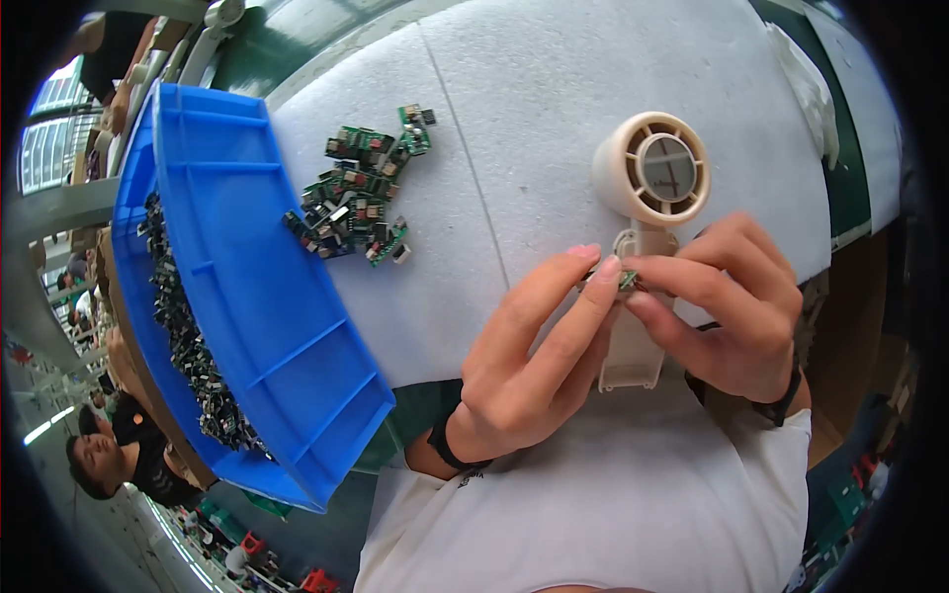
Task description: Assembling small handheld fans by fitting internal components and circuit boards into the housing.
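Observation:
A cream handheld fan (647, 170) lies in front of me with its round grille head away from me. Its handle (633, 348) stretches toward my body, its hollow inner side facing up. Over the upper end of the handle, a small green circuit board (628, 281) sits between my fingertips. My left hand (529, 361) is closed, its fingertips against the board's left side. From the other side, my right hand (736, 292) pinches at the board with thumb and index finger. My fingers hide most of the board and any wires there.
Left of centre, a loose pile of green circuit boards (356, 193) lies on the white foam sheet (534, 109). A blue bin (252, 247) at the left holds many more boards. A cardboard box (850, 346) stands at the right. Another person (133, 450) is in the left background.

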Motion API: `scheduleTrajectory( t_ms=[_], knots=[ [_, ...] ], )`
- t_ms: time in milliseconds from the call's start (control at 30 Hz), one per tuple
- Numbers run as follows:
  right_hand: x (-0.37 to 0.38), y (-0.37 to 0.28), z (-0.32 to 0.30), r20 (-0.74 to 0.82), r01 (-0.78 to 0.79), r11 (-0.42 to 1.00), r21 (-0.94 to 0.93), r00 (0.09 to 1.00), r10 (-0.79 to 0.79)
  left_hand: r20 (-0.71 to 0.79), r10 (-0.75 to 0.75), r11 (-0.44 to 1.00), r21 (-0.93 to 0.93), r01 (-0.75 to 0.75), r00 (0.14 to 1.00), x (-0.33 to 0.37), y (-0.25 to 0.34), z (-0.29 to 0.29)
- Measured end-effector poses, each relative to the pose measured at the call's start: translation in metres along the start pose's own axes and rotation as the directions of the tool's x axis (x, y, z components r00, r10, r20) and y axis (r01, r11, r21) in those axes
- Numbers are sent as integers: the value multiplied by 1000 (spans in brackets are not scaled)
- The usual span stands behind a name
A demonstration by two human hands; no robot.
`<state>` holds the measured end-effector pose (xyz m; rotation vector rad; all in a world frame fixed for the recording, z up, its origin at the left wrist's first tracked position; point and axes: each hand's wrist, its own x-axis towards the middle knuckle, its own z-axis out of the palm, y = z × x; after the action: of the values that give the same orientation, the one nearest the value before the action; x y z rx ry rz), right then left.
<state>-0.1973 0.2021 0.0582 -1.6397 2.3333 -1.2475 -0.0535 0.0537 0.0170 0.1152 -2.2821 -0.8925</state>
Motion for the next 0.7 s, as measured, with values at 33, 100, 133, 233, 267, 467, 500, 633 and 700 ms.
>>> scheduleTrajectory(
  t_ms=[33,100,133,233,267,467,500,633,700],
  knots=[
    [7,1,-12,53,42,996,-76,998,-38,35,-38,998,-40,39,999,2,0,-5],
    [13,9,-14,94,95,981,-170,992,-80,-13,-29,995,91,30,999,-3,-10,-14],
    [21,10,-15,105,59,991,-121,993,-47,-52,-22,977,213,33,998,-3,-13,-25],
    [49,19,-25,104,5,998,-56,995,1,-133,-66,900,419,117,989,-1,-15,-37],
    [63,26,-30,298,14,999,30,954,-22,-166,-153,839,499,216,974,-1,-16,-38],
    [173,82,-53,689,-135,990,41,721,70,-240,-261,754,554,352,935,-8,-25,-33],
    [187,106,-55,615,-42,999,-26,787,50,-238,-253,771,537,344,938,-7,-25,-31],
    [240,160,-39,198,-98,945,-311,966,166,-252,-245,787,512,344,936,-10,-25,-33],
    [252,169,-31,217,-151,948,-281,952,217,-232,-251,803,493,335,940,-11,-24,-34]
  ],
)
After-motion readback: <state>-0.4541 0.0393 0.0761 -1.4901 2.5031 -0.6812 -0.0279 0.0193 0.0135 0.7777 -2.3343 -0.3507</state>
